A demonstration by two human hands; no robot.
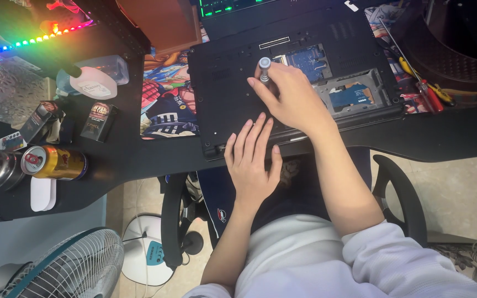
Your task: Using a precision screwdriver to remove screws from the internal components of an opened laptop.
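White sleeves (371, 259) sitting closest to cam, both forearms reaching fwd over dark shorts and a black chair armrest (401, 187). Floor fan (67, 265) showing at lower L.

L hand (251, 160) lying flat, palm down, fingers straight and slightly spread, not gripping anything; fingertips pressing on the near edge of an upturned black laptop (227, 94) at the desk's front lip.

R hand (291, 96) closing round a silver screwdriver (264, 69), fingers curled tight on the shaft, thumb and index pinching near the round cap. Driver standing about upright, tip hidden by the hand, on the laptop's base just L of the open bay w/ blue circuit boards (310, 60).

Laptop resting on a colourful cartoon desk mat (167, 105). L side of desk: gold drink can (56, 163) lying on its side, small dark boxes (99, 121), clear tub w/ white lid (92, 80). Far R: red- and yellow-handled tools (429, 94). Rainbow LED strip (40, 37) glowing far L.
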